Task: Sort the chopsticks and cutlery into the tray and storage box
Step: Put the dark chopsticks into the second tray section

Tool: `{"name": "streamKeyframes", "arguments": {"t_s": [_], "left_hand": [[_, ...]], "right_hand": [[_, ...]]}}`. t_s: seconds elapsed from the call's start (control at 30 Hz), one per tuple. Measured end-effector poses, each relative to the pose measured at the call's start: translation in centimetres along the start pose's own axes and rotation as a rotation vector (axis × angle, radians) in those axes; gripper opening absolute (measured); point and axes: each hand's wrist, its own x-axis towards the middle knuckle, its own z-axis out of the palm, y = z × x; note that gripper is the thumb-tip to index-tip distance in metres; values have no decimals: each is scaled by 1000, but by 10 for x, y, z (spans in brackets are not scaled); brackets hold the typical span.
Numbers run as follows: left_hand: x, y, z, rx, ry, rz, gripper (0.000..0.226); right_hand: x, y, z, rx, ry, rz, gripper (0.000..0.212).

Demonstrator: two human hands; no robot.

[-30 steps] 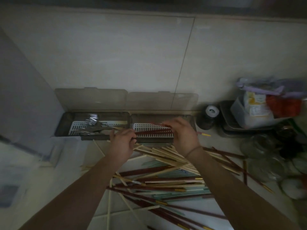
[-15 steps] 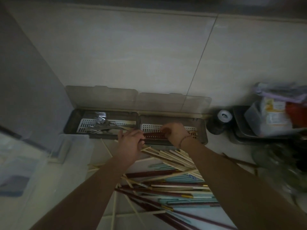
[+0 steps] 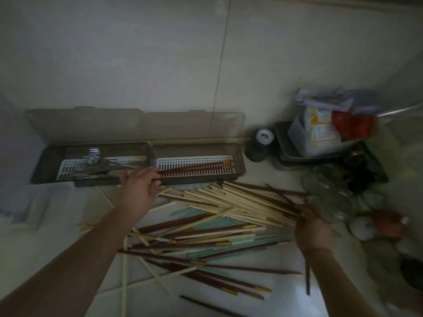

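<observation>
Hiding blurred fingertips among chopsticks (image 3: 240, 202): right hand (image 3: 314, 229), grip unclear.

The scene is dim and murky, with weak, flat light and muted colours. A pale sheen of glare lies on the tabletop (image 3: 295, 291) at the near right. Wide-angle distortion bends the wall (image 3: 137, 53) lines. The right edge is smeared with motion blur, and the far-left corner is soft and hazy.
</observation>
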Motion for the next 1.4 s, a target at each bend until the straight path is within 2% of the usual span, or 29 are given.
{"name": "streamKeyframes", "arguments": {"t_s": [0.1,0.27,0.4,0.5,0.6,0.67,0.73,0.8,0.87,0.97,1.07,1.13,1.2,1.3,1.4], "left_hand": [[-1,0,-1,11,9,0,42],[0,2,-4,2,16,1,33],[1,-1,-4,15,-12,-20,27],[1,0,-5,7,-20,-28,25],[0,-1,-6,4,-24,-34,23],[0,-2,-5,12,-35,-44,25],[-1,-3,-2,8,-37,-48,33],[-2,-4,-2,-3,-28,-42,39],[-1,-2,-3,-12,-9,-34,39],[0,0,-6,-23,-13,-40,39],[0,-2,-5,-26,-41,-56,36],[0,-2,-5,-34,-45,-67,33],[0,-1,-4,-55,-34,-75,39],[0,1,-4,-63,-38,-76,42],[0,2,-4,-59,-52,-76,34]], "right_hand": [[-6,23,3,-189,-96,-19,36],[1,18,-1,-180,-69,98,29],[8,13,-5,-214,-109,106,33],[11,2,-10,-180,-53,90,35],[13,-17,-18,-214,16,-30,35],[16,-36,-25,-162,132,-133,34],[21,-64,-32,-124,311,-302,29],[29,-100,-34,-99,376,-496,27],[42,-142,-28,-42,271,-595,29],[59,-200,-9,-41,-98,-612,36],[76,-232,19,-194,-368,-623,37],[81,-242,37,-163,-498,-613,41],[84,-245,52,-46,-572,-612,40],[87,-245,65,-6,-603,-611,40],[88,-243,69,73,-599,-568,36]]}}
